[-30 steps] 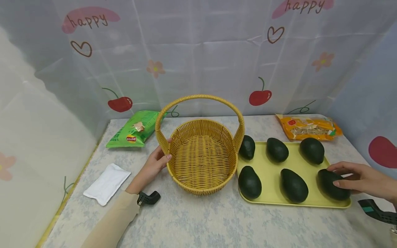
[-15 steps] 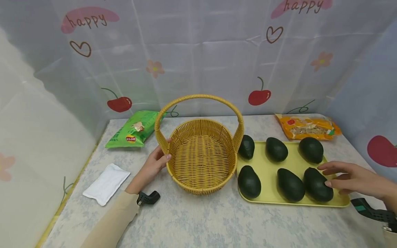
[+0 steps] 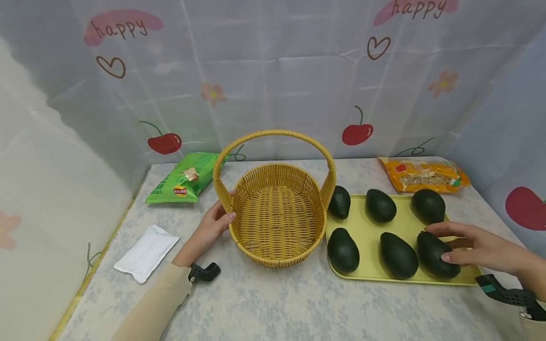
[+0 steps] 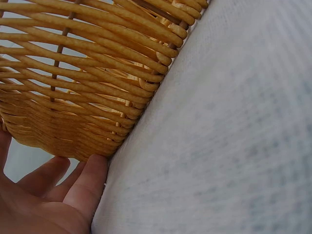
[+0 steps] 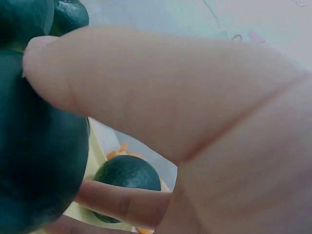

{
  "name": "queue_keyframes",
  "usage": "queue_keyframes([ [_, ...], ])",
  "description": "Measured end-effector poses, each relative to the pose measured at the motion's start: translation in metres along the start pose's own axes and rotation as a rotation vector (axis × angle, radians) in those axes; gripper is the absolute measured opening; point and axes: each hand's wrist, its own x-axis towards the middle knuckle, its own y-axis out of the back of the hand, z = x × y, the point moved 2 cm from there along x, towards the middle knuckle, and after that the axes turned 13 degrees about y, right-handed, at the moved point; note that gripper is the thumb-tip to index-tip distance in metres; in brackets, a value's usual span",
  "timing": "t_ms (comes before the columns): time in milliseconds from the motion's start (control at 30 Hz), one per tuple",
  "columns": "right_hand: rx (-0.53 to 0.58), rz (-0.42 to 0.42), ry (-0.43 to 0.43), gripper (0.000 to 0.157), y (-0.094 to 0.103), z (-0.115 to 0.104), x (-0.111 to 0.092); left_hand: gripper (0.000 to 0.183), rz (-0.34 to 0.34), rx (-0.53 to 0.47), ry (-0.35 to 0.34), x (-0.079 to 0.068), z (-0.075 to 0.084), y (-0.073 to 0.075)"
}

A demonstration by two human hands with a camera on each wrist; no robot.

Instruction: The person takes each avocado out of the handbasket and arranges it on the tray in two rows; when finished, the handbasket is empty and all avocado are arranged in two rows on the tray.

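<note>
In the head view, a yellow woven basket (image 3: 279, 222) with a tall arched handle stands mid-table with nothing inside. My left hand (image 3: 211, 225) holds its left side, thumb at the base of the handle. Up close in the left wrist view, fingertips (image 4: 95, 168) press against the basket's lower outer wall. My right hand (image 3: 479, 246) grips the front-right avocado (image 3: 436, 255) on a yellow tray (image 3: 367, 237), thumb on the near side and fingers on the far side. That dark green avocado lies right beside the front-middle avocado (image 3: 398, 255). The right wrist view shows the thumb (image 5: 97, 73) against its skin.
Several more avocados lie on the tray, one of them (image 3: 340, 202) close by the basket's right side. A green snack bag (image 3: 187, 177) lies back left, a white packet (image 3: 147, 252) front left. Behind the tray sits an orange food bag (image 3: 426, 176). Printed curtains enclose the table.
My right hand has shifted left, and the front-right avocado has moved left up to its neighbour, which moved slightly left too. Fingers now wrap it more closely. My left hand and the basket stay put.
</note>
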Motion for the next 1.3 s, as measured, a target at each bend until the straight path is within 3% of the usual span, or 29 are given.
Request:
queue_keyframes([
  [167,-0.024,0.006,0.124,0.045,-0.003,0.003,-0.002,0.065,-0.009,-0.015,0.003,0.000,0.001,-0.001],
  [267,-0.044,0.011,0.133,0.044,-0.003,0.005,-0.003,0.065,-0.015,-0.015,-0.002,0.001,0.002,-0.001],
  [367,-0.099,0.040,0.122,0.043,-0.001,0.006,-0.006,0.065,-0.012,-0.011,-0.002,0.000,0.002,-0.001],
  [500,-0.181,0.085,0.038,0.047,0.003,0.006,-0.011,0.065,-0.012,-0.005,-0.005,0.000,0.001,0.000],
  [767,-0.288,0.096,-0.063,0.051,0.012,0.010,-0.019,0.065,-0.020,-0.010,-0.019,0.000,-0.001,0.000],
  [967,-0.292,0.073,-0.098,0.054,0.016,0.010,-0.023,0.064,-0.012,0.002,-0.014,0.001,0.000,0.000],
  [1200,-0.268,0.104,-0.053,0.053,0.018,0.014,-0.024,0.064,0.008,0.023,-0.003,0.000,0.002,0.002],
  [1300,-0.264,0.099,-0.079,0.058,0.020,0.011,-0.022,0.064,0.007,0.031,0.007,-0.001,0.004,0.003],
])
